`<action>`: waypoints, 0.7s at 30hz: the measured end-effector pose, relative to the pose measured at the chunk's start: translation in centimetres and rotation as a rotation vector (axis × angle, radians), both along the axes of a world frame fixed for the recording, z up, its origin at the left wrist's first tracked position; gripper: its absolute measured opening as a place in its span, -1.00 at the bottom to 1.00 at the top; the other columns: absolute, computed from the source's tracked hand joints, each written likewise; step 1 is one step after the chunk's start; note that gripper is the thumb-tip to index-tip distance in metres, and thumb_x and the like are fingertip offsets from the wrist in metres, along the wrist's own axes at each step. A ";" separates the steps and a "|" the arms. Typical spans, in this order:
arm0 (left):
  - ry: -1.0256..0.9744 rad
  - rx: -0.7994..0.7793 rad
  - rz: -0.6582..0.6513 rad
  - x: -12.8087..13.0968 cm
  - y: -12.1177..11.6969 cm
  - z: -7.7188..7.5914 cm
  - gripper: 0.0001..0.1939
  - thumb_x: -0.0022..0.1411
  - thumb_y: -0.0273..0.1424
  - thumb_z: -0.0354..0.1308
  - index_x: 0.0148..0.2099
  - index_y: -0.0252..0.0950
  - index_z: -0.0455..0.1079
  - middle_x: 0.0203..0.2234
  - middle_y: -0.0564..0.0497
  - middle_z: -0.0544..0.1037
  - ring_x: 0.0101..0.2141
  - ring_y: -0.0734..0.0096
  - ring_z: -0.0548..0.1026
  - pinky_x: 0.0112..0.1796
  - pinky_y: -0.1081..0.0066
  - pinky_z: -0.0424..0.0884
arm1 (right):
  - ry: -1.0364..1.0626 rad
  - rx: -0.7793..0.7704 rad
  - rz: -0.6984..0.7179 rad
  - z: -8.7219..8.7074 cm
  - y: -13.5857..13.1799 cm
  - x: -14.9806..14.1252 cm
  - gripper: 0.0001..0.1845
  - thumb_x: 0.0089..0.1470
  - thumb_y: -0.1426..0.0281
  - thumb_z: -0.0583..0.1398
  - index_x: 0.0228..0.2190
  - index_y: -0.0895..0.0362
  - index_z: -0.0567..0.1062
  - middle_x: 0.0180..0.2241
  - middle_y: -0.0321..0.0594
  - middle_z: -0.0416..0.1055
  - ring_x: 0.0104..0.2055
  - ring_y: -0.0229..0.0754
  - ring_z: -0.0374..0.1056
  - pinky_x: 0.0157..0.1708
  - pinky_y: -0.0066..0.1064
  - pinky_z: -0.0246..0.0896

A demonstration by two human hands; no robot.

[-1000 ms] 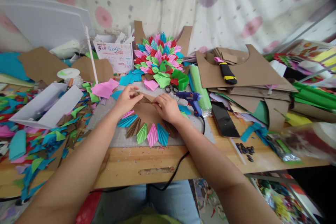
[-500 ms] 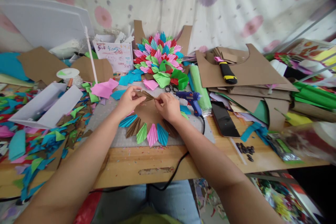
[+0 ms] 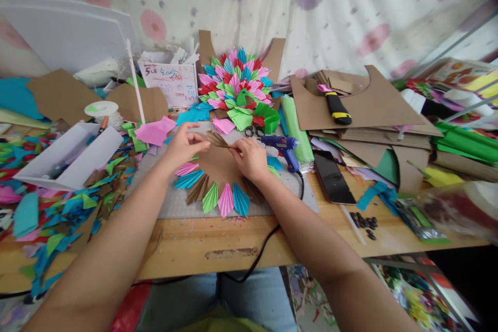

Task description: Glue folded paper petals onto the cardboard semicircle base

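A pleated brown paper fan is pinched at its narrow end by my right hand. My left hand is just left of the fan, fingers apart and off the paper. Below both hands lies a brown cardboard piece. Pleated paper petals run along its near edge: a blue petal, a pink petal, a green petal, a brown petal and others. My right hand hides part of the cardboard's right side.
A blue glue gun lies right of my right hand, its cord running to the table's front edge. Beyond stands a colourful paper peacock. A phone, a cutter knife on cardboard, a white box and paper scraps surround the mat.
My left hand has let go of the brown fan and moved slightly left. My right hand still pinches the fan in nearly the same place.
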State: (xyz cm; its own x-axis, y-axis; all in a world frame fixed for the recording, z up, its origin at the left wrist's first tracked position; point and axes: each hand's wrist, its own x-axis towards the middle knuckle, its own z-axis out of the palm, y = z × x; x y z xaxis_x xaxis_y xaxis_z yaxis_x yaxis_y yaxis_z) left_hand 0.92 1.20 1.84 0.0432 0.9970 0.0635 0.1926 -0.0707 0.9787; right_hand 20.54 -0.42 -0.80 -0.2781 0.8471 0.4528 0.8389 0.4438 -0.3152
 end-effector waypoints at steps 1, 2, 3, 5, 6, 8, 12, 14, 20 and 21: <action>-0.011 0.020 0.048 -0.6 0.3 0.0 -0.51 -0.08 -0.42 0.23 -0.08 -0.27 0.16 -0.53 0.15 0.45 -0.46 0.41 0.50 -0.28 0.29 0.45 | 0.006 0.001 -0.001 0.0 0.0 0.0 -0.83 0.14 0.38 0.09 -0.41 0.11 0.46 -0.36 -0.16 0.45 -0.22 -0.11 0.28 -0.28 -0.36 0.09; -0.017 0.048 0.112 -1.2 0.7 0.0 -0.55 -0.05 -0.42 0.20 -0.08 -0.27 0.17 -0.54 0.14 0.44 -0.45 0.42 0.50 -0.27 0.28 0.45 | 0.012 0.001 0.000 -0.1 0.0 0.1 -0.83 0.14 0.38 0.10 -0.41 0.11 0.47 -0.35 -0.16 0.45 -0.22 -0.11 0.28 -0.28 -0.36 0.09; -0.001 0.064 0.184 -1.8 1.1 -0.2 -0.58 -0.02 -0.42 0.18 -0.08 -0.26 0.17 -0.53 0.14 0.44 -0.43 0.41 0.51 -0.25 0.28 0.45 | 0.015 0.000 0.002 -0.1 0.1 0.1 -0.84 0.14 0.38 0.10 -0.41 0.11 0.47 -0.35 -0.17 0.46 -0.21 -0.12 0.28 -0.27 -0.37 0.09; 0.086 0.067 0.288 -3.0 1.8 -0.7 -0.62 -0.01 -0.45 0.16 -0.11 -0.27 0.18 -0.51 0.10 0.45 -0.39 0.38 0.51 -0.22 0.27 0.44 | 0.018 -0.008 0.011 -0.2 0.1 0.1 -0.84 0.14 0.38 0.11 -0.41 0.11 0.48 -0.36 -0.19 0.46 -0.22 -0.13 0.29 -0.28 -0.37 0.09; 0.142 0.056 0.294 -3.4 2.0 -1.0 -0.63 -0.01 -0.46 0.16 -0.12 -0.27 0.19 -0.49 0.07 0.46 -0.36 0.36 0.51 -0.22 0.26 0.43 | 0.018 -0.013 0.014 -0.2 0.1 0.1 -0.84 0.14 0.38 0.11 -0.41 0.11 0.48 -0.36 -0.20 0.46 -0.22 -0.13 0.30 -0.28 -0.37 0.09; 0.240 0.003 0.270 -3.9 2.2 -1.5 -0.66 0.00 -0.45 0.15 -0.13 -0.28 0.21 -0.44 0.01 0.47 -0.32 0.31 0.51 -0.21 0.25 0.41 | 0.017 -0.028 0.014 -0.3 0.2 0.2 -0.84 0.13 0.38 0.12 -0.42 0.10 0.48 -0.36 -0.21 0.47 -0.23 -0.14 0.30 -0.29 -0.38 0.09; 0.370 -0.020 0.224 -3.9 2.0 -1.9 -0.71 0.06 -0.37 0.11 -0.13 -0.28 0.23 -0.36 -0.06 0.49 -0.23 0.24 0.49 -0.17 0.24 0.38 | 0.011 -0.064 0.011 -0.5 0.3 0.3 -0.86 0.12 0.38 0.13 -0.41 0.09 0.49 -0.34 -0.22 0.48 -0.22 -0.14 0.32 -0.29 -0.38 0.11; 0.401 0.007 0.207 -4.0 2.1 -2.1 -0.71 0.09 -0.33 0.07 -0.12 -0.28 0.23 -0.30 -0.09 0.49 -0.17 0.22 0.47 -0.13 0.22 0.36 | 0.005 -0.076 0.012 -0.5 0.4 0.3 -0.86 0.11 0.38 0.13 -0.40 0.08 0.50 -0.34 -0.22 0.49 -0.22 -0.14 0.33 -0.29 -0.39 0.12; 0.370 0.074 0.053 -5.3 3.2 -3.4 -0.66 0.04 -0.38 0.02 -0.08 -0.29 0.23 -0.06 -0.17 0.44 -0.01 0.26 0.39 0.02 0.22 0.26 | -0.019 -0.122 0.018 -0.4 0.4 0.4 -0.84 0.11 0.39 0.12 -0.37 0.08 0.52 -0.32 -0.21 0.50 -0.21 -0.14 0.35 -0.27 -0.38 0.16; 0.407 0.093 0.031 -5.6 3.2 -3.6 -0.65 0.01 -0.41 0.03 -0.09 -0.28 0.24 -0.04 -0.16 0.43 0.01 0.26 0.38 0.04 0.22 0.24 | -0.020 -0.123 0.018 -0.4 0.4 0.4 -0.84 0.11 0.40 0.12 -0.37 0.08 0.52 -0.32 -0.21 0.50 -0.21 -0.14 0.35 -0.26 -0.37 0.17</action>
